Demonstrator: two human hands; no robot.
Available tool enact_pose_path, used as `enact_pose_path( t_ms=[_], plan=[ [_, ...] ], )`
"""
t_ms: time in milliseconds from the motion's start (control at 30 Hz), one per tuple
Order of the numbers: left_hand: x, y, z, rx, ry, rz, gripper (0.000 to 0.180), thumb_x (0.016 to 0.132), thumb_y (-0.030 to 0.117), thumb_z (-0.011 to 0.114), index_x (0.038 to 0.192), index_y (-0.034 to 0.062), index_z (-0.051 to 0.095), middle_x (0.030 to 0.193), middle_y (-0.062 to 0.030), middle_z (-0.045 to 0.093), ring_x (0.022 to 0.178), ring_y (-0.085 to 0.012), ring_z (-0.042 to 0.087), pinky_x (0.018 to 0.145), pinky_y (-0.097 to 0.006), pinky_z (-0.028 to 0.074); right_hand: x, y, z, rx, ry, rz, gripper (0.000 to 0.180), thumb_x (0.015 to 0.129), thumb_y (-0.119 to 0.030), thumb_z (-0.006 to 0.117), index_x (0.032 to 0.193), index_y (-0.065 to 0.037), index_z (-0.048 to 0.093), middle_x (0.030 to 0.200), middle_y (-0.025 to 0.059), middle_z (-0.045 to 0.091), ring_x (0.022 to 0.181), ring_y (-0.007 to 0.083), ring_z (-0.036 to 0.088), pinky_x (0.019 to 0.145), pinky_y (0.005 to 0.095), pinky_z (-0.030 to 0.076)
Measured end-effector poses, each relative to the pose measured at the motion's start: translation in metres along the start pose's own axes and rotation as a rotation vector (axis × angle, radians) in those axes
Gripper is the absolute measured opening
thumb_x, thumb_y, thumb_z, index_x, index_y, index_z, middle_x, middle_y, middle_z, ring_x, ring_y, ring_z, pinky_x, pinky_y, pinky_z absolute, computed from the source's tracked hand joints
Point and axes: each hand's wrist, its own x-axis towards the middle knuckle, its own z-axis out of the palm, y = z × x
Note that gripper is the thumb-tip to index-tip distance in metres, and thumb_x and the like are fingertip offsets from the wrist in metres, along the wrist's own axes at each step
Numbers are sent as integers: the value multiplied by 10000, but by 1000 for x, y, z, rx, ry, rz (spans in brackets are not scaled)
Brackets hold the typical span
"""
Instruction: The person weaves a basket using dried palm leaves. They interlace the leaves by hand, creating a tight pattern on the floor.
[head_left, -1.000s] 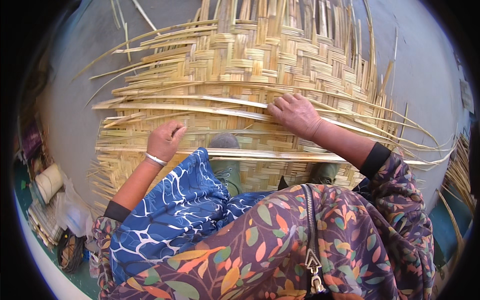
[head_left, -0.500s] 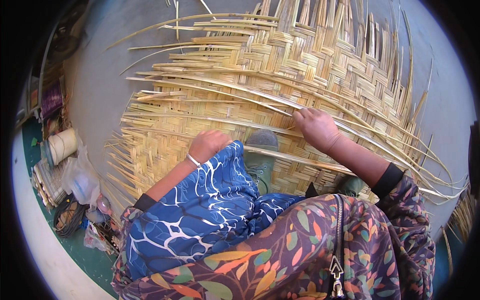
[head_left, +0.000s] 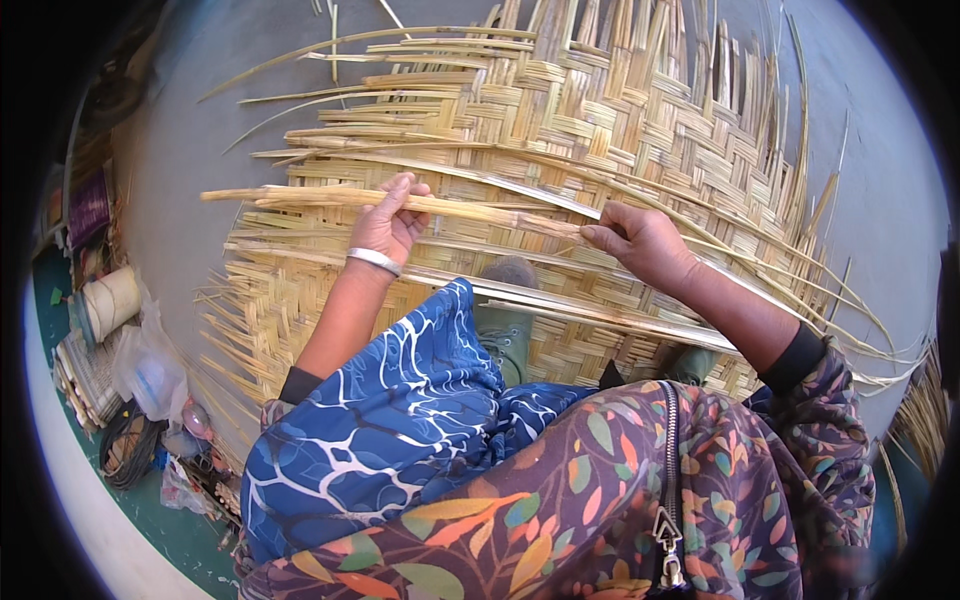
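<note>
A large woven reed mat (head_left: 570,110) lies under and in front of me, with loose reed ends sticking out around its edges. My left hand (head_left: 393,222), palm turned up, is closed around some yellow reed strips (head_left: 470,209), lifted slightly off the weave. Their left ends reach past the mat's left side. My right hand (head_left: 640,243) grips reed strips farther right, near the right end of the same piece; its fingers hide exactly which ones. Other long loose strips run across the mat and under my right forearm.
My green shoe (head_left: 508,335) rests on the mat between my hands. On the left stand a cream spool (head_left: 112,300), a clear plastic bag (head_left: 148,368) and a coil of dark cable (head_left: 130,450). A bundle of dry stalks (head_left: 922,415) is at the far right.
My left hand has moved up and forward from beside my knee and now holds reed strips, which are raised off the mat. My right hand stays nearly in place, slightly lower and turned.
</note>
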Motion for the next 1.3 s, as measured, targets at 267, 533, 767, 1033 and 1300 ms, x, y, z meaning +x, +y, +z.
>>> enact_pose_path(
  t_ms=[267, 533, 767, 1033, 1300],
  plan=[
    [-10, 5, 34, 418, 81, 227, 202, 887, 139, 581, 1061, 36, 568, 924, -93, 660, 849, -172, 650, 686, -268, 548, -1, 10, 5, -316, 42, -53, 332, 875, -416, 535, 840, -87, 569, 632, 133, 599, 625, 311, 606, 588, 418, 490],
    [-12, 36, -30, 92, 253, 115, 114, 889, 135, 573, 978, 65, 568, 941, -104, 652, 851, -211, 653, 698, -304, 543, 5, 23, -7, -438, 146, -95, 334, 896, -423, 503, 820, -98, 526, 597, 98, 582, 563, 291, 597, 527, 408, 489],
    [-65, 8, -43, 1755, -253, 499, 256, 805, 243, 667, 1016, 105, 625, 978, -50, 656, 940, -193, 612, 798, -347, 458, 1, 38, 7, -603, 110, -322, 175, 835, -259, 549, 863, -86, 543, 865, 96, 571, 840, 253, 585, 741, 385, 474],
    [-55, -1, -36, 1950, -409, 658, 172, 781, 171, 637, 943, 114, 633, 905, -33, 640, 899, -219, 590, 810, -364, 422, -30, 16, 25, -452, -178, -540, 267, 811, -272, 614, 950, -59, 536, 932, 98, 565, 932, 270, 581, 830, 375, 473],
    [-37, 27, -3, 1582, -326, 137, 176, 810, 204, 670, 847, 38, 627, 751, -57, 614, 680, -157, 565, 637, -285, 447, -33, 33, 23, -196, -307, -200, 241, 835, -246, 597, 964, -45, 566, 839, 130, 635, 812, 311, 626, 752, 400, 511]
  ],
)
